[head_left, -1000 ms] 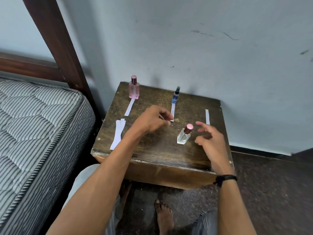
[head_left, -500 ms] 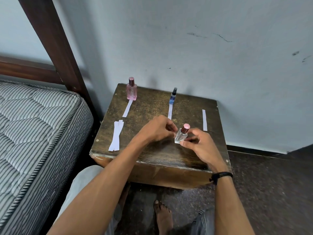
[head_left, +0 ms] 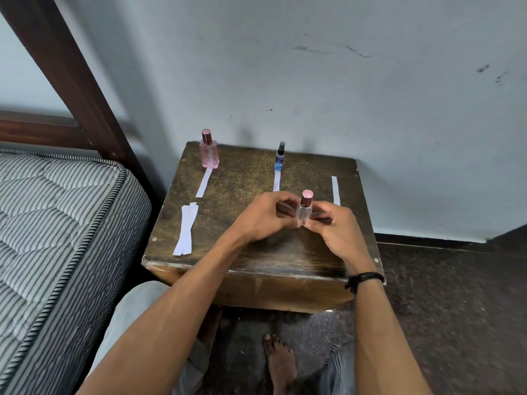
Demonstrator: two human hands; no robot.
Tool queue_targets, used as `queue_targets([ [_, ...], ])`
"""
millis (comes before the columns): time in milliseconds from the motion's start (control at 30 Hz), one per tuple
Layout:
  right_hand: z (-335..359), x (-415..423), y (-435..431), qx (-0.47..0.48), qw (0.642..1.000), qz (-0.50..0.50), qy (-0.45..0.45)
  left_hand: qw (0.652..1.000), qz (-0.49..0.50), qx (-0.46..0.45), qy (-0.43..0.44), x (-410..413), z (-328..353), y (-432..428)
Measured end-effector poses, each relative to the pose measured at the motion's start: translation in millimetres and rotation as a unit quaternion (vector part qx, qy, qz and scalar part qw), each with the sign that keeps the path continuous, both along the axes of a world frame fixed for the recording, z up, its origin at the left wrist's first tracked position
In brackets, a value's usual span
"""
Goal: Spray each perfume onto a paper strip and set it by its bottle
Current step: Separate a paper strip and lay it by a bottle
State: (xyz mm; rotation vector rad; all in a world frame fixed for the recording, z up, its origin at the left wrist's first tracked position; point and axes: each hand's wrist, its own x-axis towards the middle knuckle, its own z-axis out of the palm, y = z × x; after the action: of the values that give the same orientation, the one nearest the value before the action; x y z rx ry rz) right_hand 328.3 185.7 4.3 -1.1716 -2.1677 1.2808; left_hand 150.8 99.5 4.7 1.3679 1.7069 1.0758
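Gripping the clear bottle (head_left: 304, 214) upright above the wooden table (head_left: 245, 181), the left hand (head_left: 263, 216) and right hand (head_left: 335, 228) close on it from either side. Farther back stand a pink bottle (head_left: 210, 152) far left and a blue bottle (head_left: 280, 157), each with a paper strip (head_left: 204, 182) before it.

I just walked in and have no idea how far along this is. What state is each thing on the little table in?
Pink bottle: upright, capped, strip before it.
Blue bottle: upright, capped, strip before it.
Clear bottle: capped, held between both hands.
Left hand: gripping the clear bottle.
Right hand: gripping it too.
Lone strip: flat, no bottle beside it.
Spare strips: stacked flat.
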Motion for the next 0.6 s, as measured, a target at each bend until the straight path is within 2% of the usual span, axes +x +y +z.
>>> queue_targets([
  [167, 1.6, 0.5, 3.2, 0.0, 1.0, -0.009, 0.023, 0.998, 0.048, 0.038, 0.029, 10.3, -4.8, 3.3],
  [300, 2.2, 3.2, 6.0, -0.005, 0.999, -0.037, 0.037, 0.996, 0.081, 0.048, 0.011, 13.4, -9.5, 8.4],
  [600, 3.7, 11.9, 19.6, 0.001, 0.993, -0.1, 0.055, 0.997, 0.065, 0.036, 0.019, 22.4, -3.9, 39.4],
])
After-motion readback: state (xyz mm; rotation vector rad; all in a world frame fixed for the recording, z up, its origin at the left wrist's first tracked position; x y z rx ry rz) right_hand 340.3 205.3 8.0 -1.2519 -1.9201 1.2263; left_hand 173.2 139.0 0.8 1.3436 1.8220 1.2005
